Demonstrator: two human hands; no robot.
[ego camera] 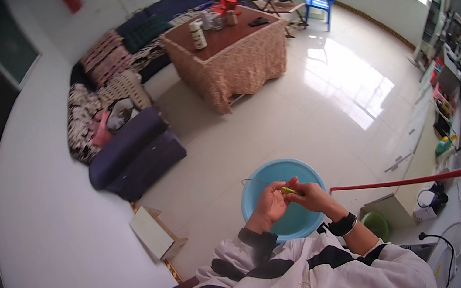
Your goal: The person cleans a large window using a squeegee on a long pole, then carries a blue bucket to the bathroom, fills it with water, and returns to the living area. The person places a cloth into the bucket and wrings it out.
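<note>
My left hand [270, 205] and my right hand [313, 198] meet above a light blue plastic basin [246, 192] on the floor. Between their fingers is a small yellow-green object [289, 190], mostly covered, so its exact kind is unclear. The right thumb presses along it, while the left fingertips close on its other end. A thin bent wire or strip [251, 180] sticks out to the left past my left hand, over the basin's rim. Whether it joins the yellow-green object is hidden. Water seems to lie in the basin.
A red pole [421, 178] reaches in from the right, close to the basin. Nearby are a green bucket [375, 225], a small wooden stool [157, 233] and a long low cabinet [418, 161]. Farther off stand a purple sofa [139, 153] and a cloth-draped table [236, 71].
</note>
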